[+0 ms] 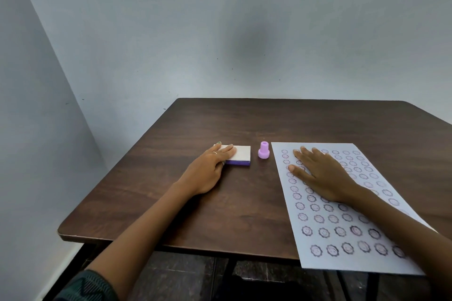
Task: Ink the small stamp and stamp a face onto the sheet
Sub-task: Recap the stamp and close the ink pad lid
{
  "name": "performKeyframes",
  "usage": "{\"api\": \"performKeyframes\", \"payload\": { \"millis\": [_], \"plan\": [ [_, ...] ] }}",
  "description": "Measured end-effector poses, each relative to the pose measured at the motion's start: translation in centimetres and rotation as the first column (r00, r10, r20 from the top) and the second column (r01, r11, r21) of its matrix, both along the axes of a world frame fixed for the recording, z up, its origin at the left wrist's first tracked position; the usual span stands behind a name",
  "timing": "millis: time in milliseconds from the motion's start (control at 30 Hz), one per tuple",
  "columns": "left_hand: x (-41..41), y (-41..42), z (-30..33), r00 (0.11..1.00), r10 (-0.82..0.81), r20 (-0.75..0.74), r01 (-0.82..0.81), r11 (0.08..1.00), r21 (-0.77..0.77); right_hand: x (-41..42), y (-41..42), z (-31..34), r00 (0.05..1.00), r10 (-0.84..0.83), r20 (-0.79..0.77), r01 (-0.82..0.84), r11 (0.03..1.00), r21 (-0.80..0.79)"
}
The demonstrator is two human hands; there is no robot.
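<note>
A small lilac stamp (264, 153) stands upright on the dark wood-grain counter (195, 203), between both hands and touched by neither. The left hand (210, 170) lies flat, fingers together, on a closed ink pad (241, 157). The right hand (322, 173) rests open, fingers spread, on the white sheet (342, 222) covered with stamped faces. Plain pale walls behind.

A dark wooden table (220, 124) stands in a corner of pale grey walls (220, 19), above dark floor tiles (176, 273)
</note>
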State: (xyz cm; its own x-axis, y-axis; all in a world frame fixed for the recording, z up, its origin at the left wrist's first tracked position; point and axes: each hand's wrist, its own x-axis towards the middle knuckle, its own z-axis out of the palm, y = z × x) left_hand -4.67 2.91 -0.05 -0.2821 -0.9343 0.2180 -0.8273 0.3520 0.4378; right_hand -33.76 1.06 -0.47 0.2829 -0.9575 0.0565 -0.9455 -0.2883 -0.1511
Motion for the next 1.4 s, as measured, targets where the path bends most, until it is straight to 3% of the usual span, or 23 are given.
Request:
{"api": "performKeyframes", "payload": {
  "millis": [467,533,667,800,1033,1400],
  "plan": [
    [-0.1,-1.7,-0.3,0.999,0.017,-0.037,-0.017,1.000,-0.007,0.6,-2.7,-0.1,1.000,-0.021,0.002,0.021,1.000,0.014],
    [0.0,-1.7,-0.3,0.999,0.020,-0.039,-0.020,1.000,-0.009,0.9,-2.7,0.5,0.999,-0.019,0.041,0.019,1.000,0.006],
    [-0.1,-1.7,-0.4,0.999,0.022,-0.041,-0.023,1.000,-0.018,2.9,-2.0,1.8,0.968,0.053,0.244,0.004,0.974,-0.226],
    [-0.2,-1.7,-0.5,0.999,0.025,-0.038,-0.026,0.999,-0.021,6.0,-1.3,2.3,0.881,0.196,0.430,-0.088,0.962,-0.259],
    [0.0,-2.0,-0.6,0.999,0.028,-0.039,-0.030,0.999,-0.032,8.1,-1.8,2.6,0.825,0.209,0.525,-0.051,0.953,-0.299],
    [0.0,-3.4,-0.5,0.998,0.041,-0.057,-0.043,0.998,-0.040,8.8,-4.4,2.3,0.817,0.153,0.556,-0.006,0.966,-0.258]
  ]
}}
